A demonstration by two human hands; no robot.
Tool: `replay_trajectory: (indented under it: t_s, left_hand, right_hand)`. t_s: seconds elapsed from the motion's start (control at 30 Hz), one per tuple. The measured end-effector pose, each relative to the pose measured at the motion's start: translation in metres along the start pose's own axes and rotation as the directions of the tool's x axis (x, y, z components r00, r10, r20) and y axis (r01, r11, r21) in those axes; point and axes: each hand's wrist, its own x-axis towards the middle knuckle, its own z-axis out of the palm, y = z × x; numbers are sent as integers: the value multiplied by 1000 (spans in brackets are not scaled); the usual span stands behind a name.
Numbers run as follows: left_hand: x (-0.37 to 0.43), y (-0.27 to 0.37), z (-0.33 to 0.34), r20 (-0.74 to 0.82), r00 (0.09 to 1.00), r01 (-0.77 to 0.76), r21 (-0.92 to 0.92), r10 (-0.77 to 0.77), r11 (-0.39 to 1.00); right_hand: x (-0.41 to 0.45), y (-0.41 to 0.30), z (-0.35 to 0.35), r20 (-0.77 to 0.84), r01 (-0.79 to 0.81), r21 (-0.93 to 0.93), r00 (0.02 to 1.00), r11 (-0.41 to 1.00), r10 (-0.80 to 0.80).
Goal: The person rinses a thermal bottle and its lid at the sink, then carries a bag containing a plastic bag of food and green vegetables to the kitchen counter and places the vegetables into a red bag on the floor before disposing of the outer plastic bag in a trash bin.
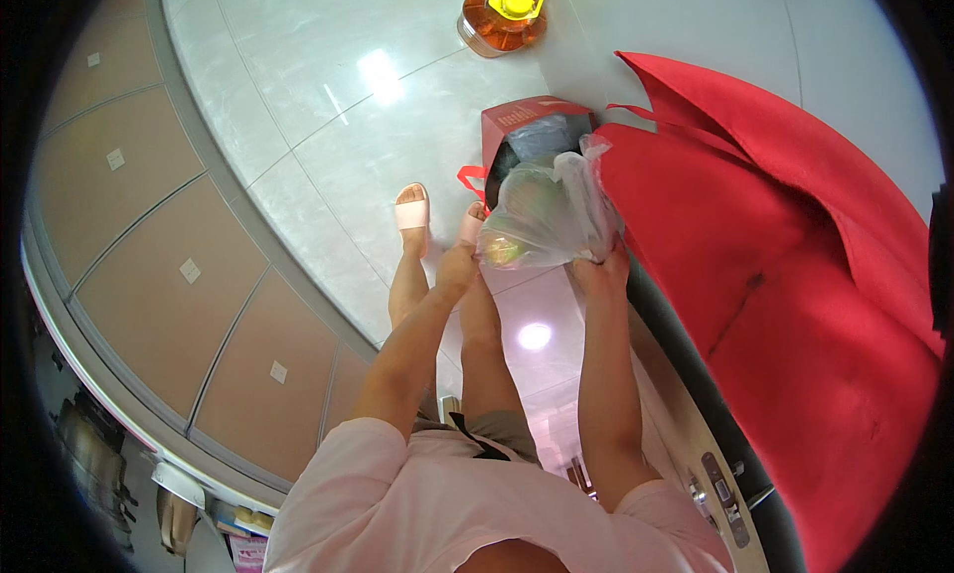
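Note:
A translucent plastic bag (548, 208) with round, greenish-yellow contents, perhaps fruit, is stretched between my hands. My left hand (457, 266) grips its lower left edge, beside a yellowish round piece. On the other side my right hand (605, 264) is closed on the gathered plastic. Just beyond the bag, and partly hidden by it, a red box or bag (503, 122) with a red ribbon handle stands open on the tiled floor. Grey plastic-wrapped contents (548, 137) show inside it.
A large red fabric sheet or bag (745, 275) spreads along the right, by a door edge with a lock (724, 491). A bottle of amber liquid with a yellow handle (492, 25) stands beyond on the floor. Cabinet doors (164, 275) run along the left.

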Motion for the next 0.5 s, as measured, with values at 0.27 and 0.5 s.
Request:
replay_trajectory:
  t_s: [0.27, 0.5]
  left_hand:
    - [7, 30, 3, -171, 971, -165, 42, 169, 985]
    - [26, 57, 6, -103, 990, -99, -7, 97, 995]
  right_hand:
    - [92, 2, 18, -196, 86, -37, 976, 996, -92]
    - [179, 11, 0, -143, 114, -239, 978, 964, -151]
